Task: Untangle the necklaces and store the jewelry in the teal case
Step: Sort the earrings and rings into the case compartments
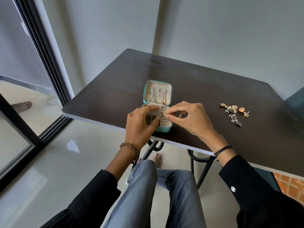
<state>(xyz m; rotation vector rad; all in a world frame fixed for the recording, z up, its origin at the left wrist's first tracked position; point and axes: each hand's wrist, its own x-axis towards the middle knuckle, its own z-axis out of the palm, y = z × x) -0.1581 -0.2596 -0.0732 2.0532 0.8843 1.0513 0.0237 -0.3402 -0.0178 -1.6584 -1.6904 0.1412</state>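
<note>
Right hand [192, 119]: thumb and forefinger pinch a gold piece [163, 114] over the case [164, 129].
Left hand [141, 124]: palm down, grips the case base.
Case: open, near the table [181, 71] edge, necklaces [156, 96] in the lid.
Earrings [233, 112]: heaped well right.

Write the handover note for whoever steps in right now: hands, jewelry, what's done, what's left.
Left hand holds the open teal case steady at the near edge of the table.
Right hand pinches a small gold piece over the case's base, by the ring rolls.
Done: necklaces hang in the lid.
Left: seat this piece, then store the earring pile lying to the right.
</note>
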